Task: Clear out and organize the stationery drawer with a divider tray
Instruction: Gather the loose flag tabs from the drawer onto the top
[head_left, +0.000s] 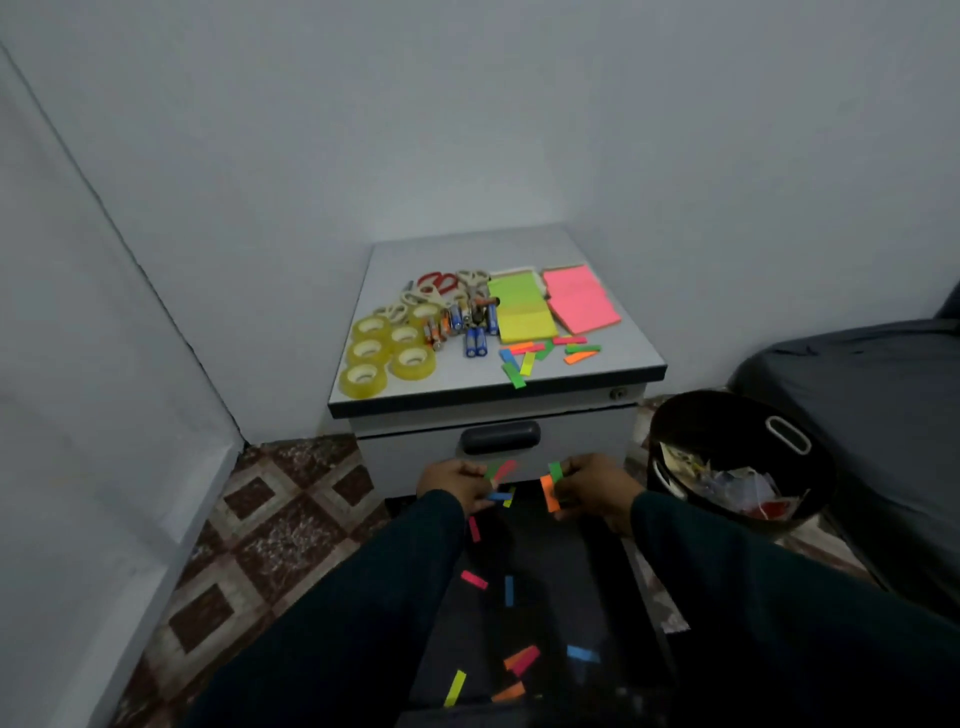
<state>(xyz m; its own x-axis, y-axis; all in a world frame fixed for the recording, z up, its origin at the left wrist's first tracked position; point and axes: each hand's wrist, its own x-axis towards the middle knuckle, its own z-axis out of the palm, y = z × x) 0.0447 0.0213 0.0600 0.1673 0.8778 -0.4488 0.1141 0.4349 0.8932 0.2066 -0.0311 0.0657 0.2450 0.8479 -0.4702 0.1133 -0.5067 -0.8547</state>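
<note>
A low grey drawer cabinet (498, 436) stands in the corner, its dark open drawer (550, 571) pulled toward me. Several coloured paper flags (509, 590) lie scattered inside the drawer. My left hand (457, 486) pinches a few flags, green, red, blue and yellow. My right hand (592, 486) pinches an orange and a green flag (549, 488). Both hands hover over the drawer's far end, just below the cabinet handle (500, 437). More flags (540, 353) lie on the cabinet top near its front edge.
On the cabinet top (613, 348) lie several tape rolls (384, 353), batteries (462, 327), scissors (441, 288), and yellow-green (519, 309) and pink (582, 301) sticky-note pads. A black bin (737, 457) holding paper scraps stands right of the cabinet. Walls close in on the left and behind.
</note>
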